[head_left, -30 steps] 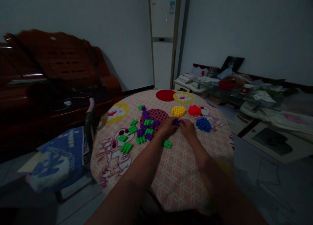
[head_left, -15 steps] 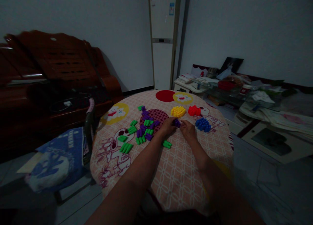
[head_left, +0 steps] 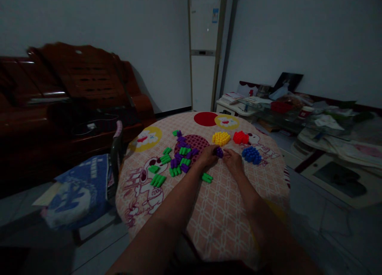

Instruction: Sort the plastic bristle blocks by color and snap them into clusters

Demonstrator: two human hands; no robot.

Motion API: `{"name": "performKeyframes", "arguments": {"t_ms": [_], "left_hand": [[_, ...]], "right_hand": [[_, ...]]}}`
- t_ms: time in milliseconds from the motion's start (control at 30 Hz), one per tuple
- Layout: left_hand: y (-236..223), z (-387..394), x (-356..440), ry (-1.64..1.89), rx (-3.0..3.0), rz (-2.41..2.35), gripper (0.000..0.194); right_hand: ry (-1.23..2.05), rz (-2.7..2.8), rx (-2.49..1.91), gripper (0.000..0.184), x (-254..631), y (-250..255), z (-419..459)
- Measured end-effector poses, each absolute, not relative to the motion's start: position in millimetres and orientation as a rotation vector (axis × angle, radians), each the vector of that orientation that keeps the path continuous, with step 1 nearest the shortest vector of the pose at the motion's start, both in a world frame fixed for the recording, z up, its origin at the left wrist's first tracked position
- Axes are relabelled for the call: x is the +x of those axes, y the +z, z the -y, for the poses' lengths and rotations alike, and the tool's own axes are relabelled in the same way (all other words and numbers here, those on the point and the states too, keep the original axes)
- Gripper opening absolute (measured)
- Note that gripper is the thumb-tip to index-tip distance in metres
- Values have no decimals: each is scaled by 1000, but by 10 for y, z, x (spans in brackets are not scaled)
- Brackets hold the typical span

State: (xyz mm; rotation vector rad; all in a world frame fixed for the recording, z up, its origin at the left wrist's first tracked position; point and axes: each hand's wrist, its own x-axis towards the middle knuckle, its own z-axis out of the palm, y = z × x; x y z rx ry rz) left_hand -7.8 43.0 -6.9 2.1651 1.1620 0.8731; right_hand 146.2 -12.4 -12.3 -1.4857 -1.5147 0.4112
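Note:
Close to the middle of the table, my left hand is closed on a small cluster of purple plastic building blocks. Just right of that cluster is my right hand, its fingers a little apart and a small gap between them and the purple pieces. Loose green blocks and purple blocks lie scattered to the left of my left hand. Beyond my hands stand a yellow block cluster and a red block cluster. A blue block cluster is right of my right hand.
A patterned cloth covers the round table. At left are a chair with a blue bag and a wooden sofa. A cluttered glass-topped stand runs along the right wall. A tall white cabinet-like unit fills the corner.
My right hand has drawn slightly away from the purple cluster, which stays in my left hand. The whole view has shifted, so everything appears a little farther right.

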Motion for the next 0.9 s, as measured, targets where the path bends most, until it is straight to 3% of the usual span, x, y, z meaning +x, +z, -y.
{"name": "performKeyframes", "arguments": {"t_ms": [133,267,467,667,900], "left_hand": [[21,-505,-192,995,2102,-1291,53],[220,-691,-569,1139,1983,-1746,38],[378,-995,-1160,834,1785,-2159,6],[370,-1025,-1239,835,1717,-2104,29],[612,-875,-919,1103,1824,-1951,7]], "right_hand": [[524,1406,-1468,42,1507,-218,106],[596,1281,-1458,40,1532,-281,92],[634,1201,-1432,39,1516,-272,75],[683,1159,-1420,35,1495,-229,97],[594,1190,-1416,38,1496,-255,84]]}}
